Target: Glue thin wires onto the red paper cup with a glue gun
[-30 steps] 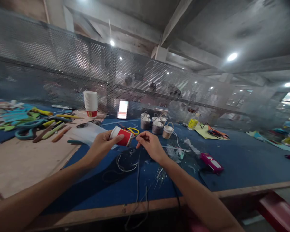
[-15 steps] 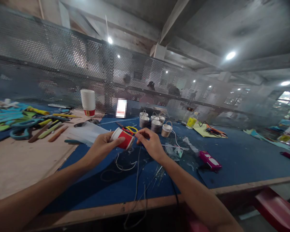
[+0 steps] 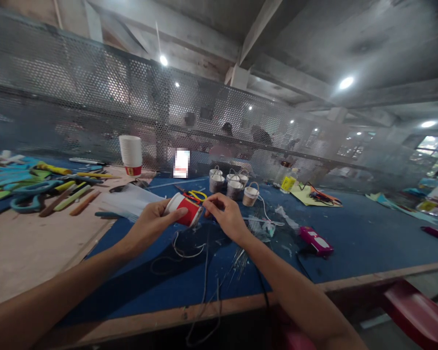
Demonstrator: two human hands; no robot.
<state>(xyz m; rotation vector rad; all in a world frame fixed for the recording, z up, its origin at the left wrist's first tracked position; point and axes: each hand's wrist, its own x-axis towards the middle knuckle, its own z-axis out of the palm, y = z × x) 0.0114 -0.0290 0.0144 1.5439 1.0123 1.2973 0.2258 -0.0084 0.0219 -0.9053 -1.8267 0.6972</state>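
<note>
My left hand (image 3: pixel 149 224) grips a red and white paper cup (image 3: pixel 184 210) lying on its side above the blue table cover (image 3: pixel 350 238). My right hand (image 3: pixel 226 216) is pinched at the cup's open rim, fingers closed on something thin that I cannot make out. A thin cord (image 3: pixel 184 250) loops on the cover just below the cup, and dark strands (image 3: pixel 204 301) trail over the table's front edge.
Several small wrapped cups with handles (image 3: pixel 233 187) stand behind my hands. Yellow-handled scissors (image 3: pixel 197 195), a stack of white cups (image 3: pixel 130 154), a pink box (image 3: pixel 316 240), a bottle (image 3: pixel 290 181), and tools on the brown board (image 3: pixel 40 189). Perforated metal screen (image 3: pixel 95 112) with people behind.
My right hand has shifted slightly left, closer onto the cup's rim. The view has drifted a little; the cup stays in my left hand.
</note>
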